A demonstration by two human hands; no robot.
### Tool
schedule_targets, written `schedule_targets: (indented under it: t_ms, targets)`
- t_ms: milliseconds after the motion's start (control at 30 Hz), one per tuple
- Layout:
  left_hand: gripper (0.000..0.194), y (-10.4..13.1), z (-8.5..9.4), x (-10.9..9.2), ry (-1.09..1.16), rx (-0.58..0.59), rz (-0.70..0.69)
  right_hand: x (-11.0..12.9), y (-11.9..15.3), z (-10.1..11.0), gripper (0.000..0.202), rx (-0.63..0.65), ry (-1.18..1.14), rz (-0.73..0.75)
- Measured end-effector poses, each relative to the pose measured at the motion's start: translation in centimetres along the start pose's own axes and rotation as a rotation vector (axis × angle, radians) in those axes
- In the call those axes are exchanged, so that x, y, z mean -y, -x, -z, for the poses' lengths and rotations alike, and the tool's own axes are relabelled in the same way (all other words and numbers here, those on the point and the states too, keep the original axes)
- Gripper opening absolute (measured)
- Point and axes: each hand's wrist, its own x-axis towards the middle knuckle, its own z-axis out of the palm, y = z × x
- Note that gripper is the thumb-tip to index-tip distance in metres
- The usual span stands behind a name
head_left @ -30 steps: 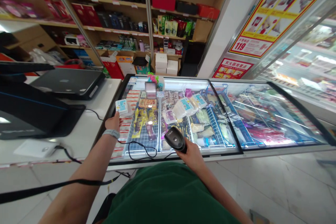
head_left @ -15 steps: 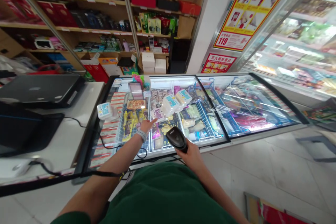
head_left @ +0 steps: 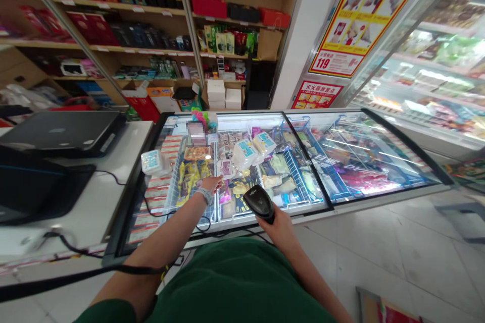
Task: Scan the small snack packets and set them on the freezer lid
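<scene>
My right hand (head_left: pixel 278 224) is wrapped round the handle of a black barcode scanner (head_left: pixel 259 203), its head tilted towards the freezer's glass top. My left hand (head_left: pixel 212 183), with a watch (head_left: pixel 205 195) on the wrist, is over the glass, fingers forward and apart; it appears to hold nothing. Just beyond its fingertips lies a clear plastic pack with a purple label (head_left: pixel 226 167). Beside that pack, two white tubs with blue labels rest in a plastic bag (head_left: pixel 245 151). Another white tub (head_left: pixel 151 161) sits at the left end of the glass.
Under the glass of the chest freezer (head_left: pixel 326 207) are wire baskets of packaged food. A black cable (head_left: pixel 227 234) runs along its front edge. To the left, a counter (head_left: pixel 131 141) carries a black machine (head_left: pixel 64 131). Shelves (head_left: pixel 151 50) stand behind; a grey stool (head_left: pixel 464 219) is at right.
My left hand has drawn back slightly from the clear pack, its fingers more bent. The scanner has shifted a little to the right in my right hand. The view has tilted slightly.
</scene>
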Motion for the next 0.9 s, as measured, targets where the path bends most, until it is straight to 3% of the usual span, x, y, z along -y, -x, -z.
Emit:
schedule_targets:
  t_ms: [233,367,600,900]
  targets:
    - [0.026,1.0,4.2,0.4,0.115,-0.056,-0.048,1.4,-1.1,-0.8,0.024,0.066,0.003,0.085]
    - [0.026,2.2,7.1,0.9,0.095,-0.117,-0.156,1.9,-1.5,-1.5,0.023,0.099,-0.002,0.12]
    - [0.044,5.1,11.8,1.2,-0.055,-0.145,-0.431,3.2,-2.5,-2.4,0.023,0.148,0.003,0.192]
    - [0.047,7.2,14.5,1.5,0.015,-0.078,-0.534,4.9,-3.5,-3.8,0.023,0.206,0.056,0.269]
